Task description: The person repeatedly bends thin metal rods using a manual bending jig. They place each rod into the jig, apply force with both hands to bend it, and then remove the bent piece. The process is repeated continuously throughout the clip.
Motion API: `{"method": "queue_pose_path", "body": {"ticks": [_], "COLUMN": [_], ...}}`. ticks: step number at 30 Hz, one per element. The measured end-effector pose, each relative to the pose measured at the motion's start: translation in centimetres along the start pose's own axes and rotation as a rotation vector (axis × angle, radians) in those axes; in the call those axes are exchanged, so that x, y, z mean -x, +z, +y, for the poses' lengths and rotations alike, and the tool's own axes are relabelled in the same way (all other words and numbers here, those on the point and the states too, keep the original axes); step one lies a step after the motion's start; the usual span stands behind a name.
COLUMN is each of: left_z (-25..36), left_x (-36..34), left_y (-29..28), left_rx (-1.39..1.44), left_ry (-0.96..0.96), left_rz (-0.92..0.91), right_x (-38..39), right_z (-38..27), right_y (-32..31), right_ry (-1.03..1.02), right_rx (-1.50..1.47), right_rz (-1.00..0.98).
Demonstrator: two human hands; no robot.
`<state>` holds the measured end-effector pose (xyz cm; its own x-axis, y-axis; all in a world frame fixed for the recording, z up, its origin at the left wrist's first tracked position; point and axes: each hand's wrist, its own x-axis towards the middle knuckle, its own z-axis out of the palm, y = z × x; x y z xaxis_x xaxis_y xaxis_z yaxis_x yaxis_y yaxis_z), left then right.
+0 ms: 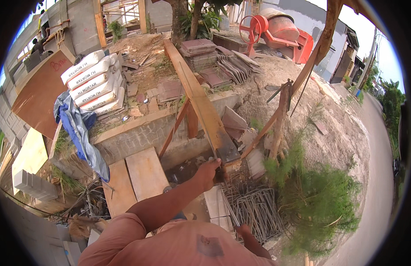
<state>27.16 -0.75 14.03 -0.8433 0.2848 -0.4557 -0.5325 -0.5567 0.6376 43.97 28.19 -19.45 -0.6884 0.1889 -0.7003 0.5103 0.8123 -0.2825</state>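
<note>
A long wooden plank (194, 95) on timber supports slopes from the back towards me, its near end dark and worn. Along it runs a thin steel rod (230, 206), which continues past the plank's end towards my body. My left hand (209, 174) is closed around the rod at the plank's near end; its fingers partly hide the spot. Lower and to the right, my right hand (243, 230) is closed on the rod's near stretch. A pile of bent steel rebar stirrups (261, 213) lies just beyond my right hand.
Stacked white bags (92, 84) and a blue-grey tarp (79, 131) stand left, above a low concrete wall (134, 133). Plywood sheets (145, 170) lie below it. A leafy bush (318, 206) and slanted timber posts (283, 117) stand right. An orange cement mixer (281, 33) is behind.
</note>
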Motion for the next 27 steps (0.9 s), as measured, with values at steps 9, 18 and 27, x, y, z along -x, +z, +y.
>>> {"method": "queue_pose_path", "body": {"ticks": [9, 18, 27], "left_z": [-11.6, -19.7, -21.5], "left_x": [-11.5, -7.5, -3.9], "left_y": [0.3, 0.3, 0.9], "left_rx": [-0.212, -0.358, -0.988], "left_ry": [-0.158, -0.355, -0.695], "left_rz": [-0.063, -0.295, -0.831], "right_x": [10.5, 19.4, 18.4], "right_z": [10.4, 14.4, -3.2], "right_y": [8.3, 1.0, -16.5], "right_ry": [0.001, 0.239, -0.333], "right_rx": [-0.269, -0.593, -1.044], "right_rz": [0.11, 0.509, 0.707]}}
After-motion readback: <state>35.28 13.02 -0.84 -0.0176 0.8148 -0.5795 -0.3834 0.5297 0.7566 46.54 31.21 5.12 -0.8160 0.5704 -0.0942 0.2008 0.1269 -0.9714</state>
